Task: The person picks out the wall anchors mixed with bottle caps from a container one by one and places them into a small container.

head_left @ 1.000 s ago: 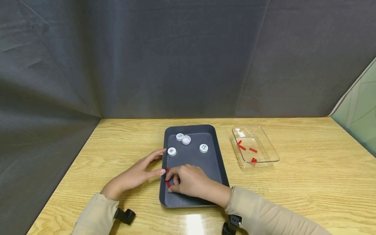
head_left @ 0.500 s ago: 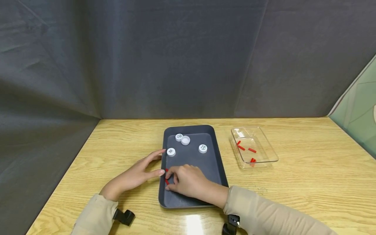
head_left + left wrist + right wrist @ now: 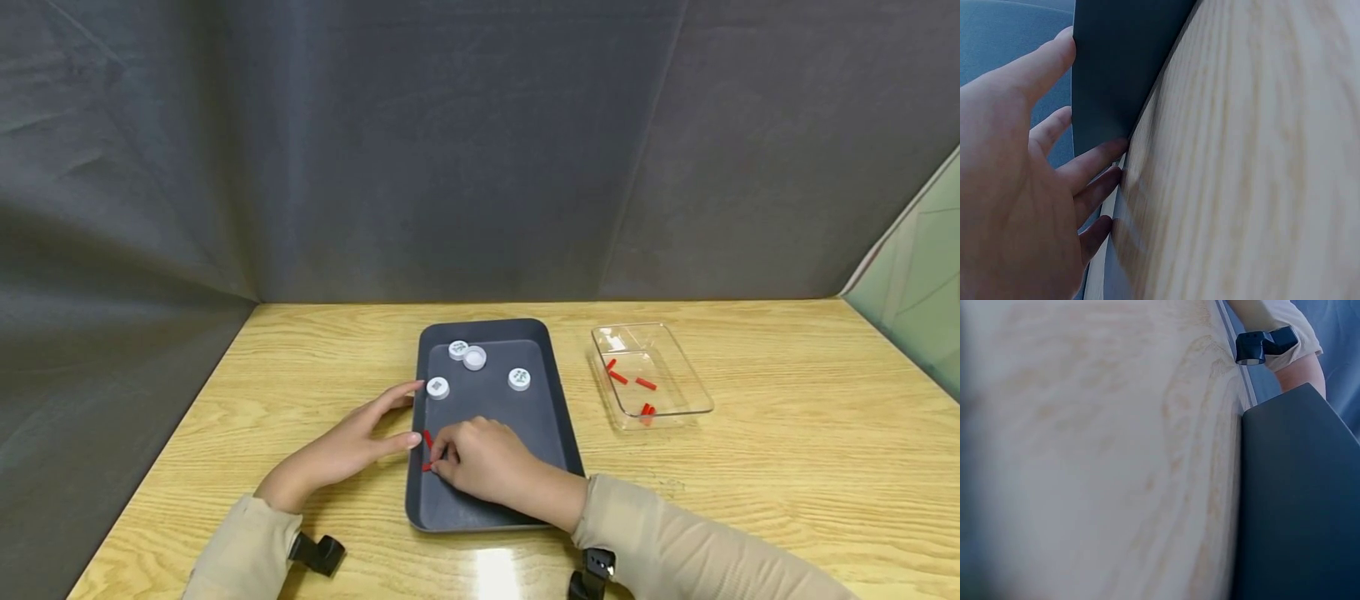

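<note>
A dark grey tray lies on the wooden table. My left hand rests at its left edge, thumb on the rim and fingers extended along the side. In the left wrist view, the fingertips of the left hand touch the tray's outer wall. Over the tray's lower left, my right hand pinches a small red stick between thumb and index finger. Another red stick lies just above it, against the left wall. The right wrist view does not show the right hand.
Several white round caps sit in the tray's upper half, among them a left cap, an upturned one and a right cap. A clear plastic box holding several red sticks stands to the right. Behind the table hangs a grey curtain.
The right thumb and index finger have closed together on the lower red stick, which has turned from slanted to nearly crosswise. The left hand stays where it was.
</note>
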### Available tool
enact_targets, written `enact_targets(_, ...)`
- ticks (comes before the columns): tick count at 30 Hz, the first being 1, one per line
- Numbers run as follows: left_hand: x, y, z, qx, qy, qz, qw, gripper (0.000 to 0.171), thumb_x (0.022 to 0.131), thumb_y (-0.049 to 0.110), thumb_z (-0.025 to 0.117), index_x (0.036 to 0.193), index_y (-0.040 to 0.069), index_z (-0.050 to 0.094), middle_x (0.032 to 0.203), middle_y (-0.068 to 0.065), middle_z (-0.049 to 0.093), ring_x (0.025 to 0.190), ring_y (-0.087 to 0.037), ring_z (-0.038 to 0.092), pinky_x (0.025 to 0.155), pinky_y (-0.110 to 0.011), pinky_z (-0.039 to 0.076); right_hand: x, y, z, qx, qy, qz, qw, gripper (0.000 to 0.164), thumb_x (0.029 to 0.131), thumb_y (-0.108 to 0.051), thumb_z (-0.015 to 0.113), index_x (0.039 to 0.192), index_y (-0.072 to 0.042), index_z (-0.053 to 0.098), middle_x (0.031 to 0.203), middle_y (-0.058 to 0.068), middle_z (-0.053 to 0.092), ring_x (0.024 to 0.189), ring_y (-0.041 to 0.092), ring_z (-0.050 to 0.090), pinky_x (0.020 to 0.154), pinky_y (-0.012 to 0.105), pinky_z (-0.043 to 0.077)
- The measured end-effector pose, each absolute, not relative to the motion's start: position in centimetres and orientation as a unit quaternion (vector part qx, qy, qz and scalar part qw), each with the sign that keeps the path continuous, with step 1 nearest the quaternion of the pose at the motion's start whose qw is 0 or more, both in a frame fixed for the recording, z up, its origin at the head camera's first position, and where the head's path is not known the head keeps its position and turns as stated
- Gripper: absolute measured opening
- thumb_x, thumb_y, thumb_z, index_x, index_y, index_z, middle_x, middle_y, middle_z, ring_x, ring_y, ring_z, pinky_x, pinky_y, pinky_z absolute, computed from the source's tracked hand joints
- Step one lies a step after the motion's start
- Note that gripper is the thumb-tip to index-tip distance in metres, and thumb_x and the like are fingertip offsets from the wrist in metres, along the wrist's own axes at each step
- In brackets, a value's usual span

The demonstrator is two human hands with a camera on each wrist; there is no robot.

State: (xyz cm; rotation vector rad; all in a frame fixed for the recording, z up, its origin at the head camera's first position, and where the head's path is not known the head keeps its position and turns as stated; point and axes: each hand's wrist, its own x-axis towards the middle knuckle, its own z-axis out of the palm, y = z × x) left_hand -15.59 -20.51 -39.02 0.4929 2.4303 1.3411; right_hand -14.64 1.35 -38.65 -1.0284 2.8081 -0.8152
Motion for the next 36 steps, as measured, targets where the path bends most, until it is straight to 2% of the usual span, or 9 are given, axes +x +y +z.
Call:
enact_targets(20,-15.8,-20.5,-38.9,0.184,0.852,0.466,0.151,0.068,0.085,0.047,0.062,0.144,0.036,0.029,0.143,0.013,0.034,0.13,-0.011,0.033,0.104,-0.047,0.026,-14.3,1.9,-37.3,-0.338,0.903,-0.261,0.039,0.012,0.082,-0.019,0.067,0.072,-0.024,0.066,0.051,-0.019,0.047,0.048,-0.001,0.044,0.048,0.021,0.038)
enact_targets(28,-15.3,-20.5,-39.2,0.17,0.855,0.466,0.15,0.067,0.086,0.046,0.062,0.144,0.037,0.029,0.144,0.016,0.032,0.131,-0.011,0.033,0.104,-0.046,0.026,-13.8,2.6,-36.2,-0.337,0.9,-0.273,0.042,0.012,0.083,-0.018,0.065,0.074,-0.026,0.066,0.057,-0.022,0.051,0.05,-0.003,0.046,0.049,0.021,0.039)
enact_targets(36,-15.4,-20.5,-39.0,0.175,0.852,0.468,0.155,0.067,0.086,0.045,0.062,0.144,0.035,0.03,0.143,0.013,0.034,0.131,-0.013,0.033,0.104,-0.047,0.026,-13.3,4.1,-34.7,-0.322,0.904,-0.283,0.01,0.007,0.083,-0.02,0.065,0.079,-0.026,0.067,0.063,-0.021,0.053,0.052,-0.003,0.047,0.052,0.021,0.04)
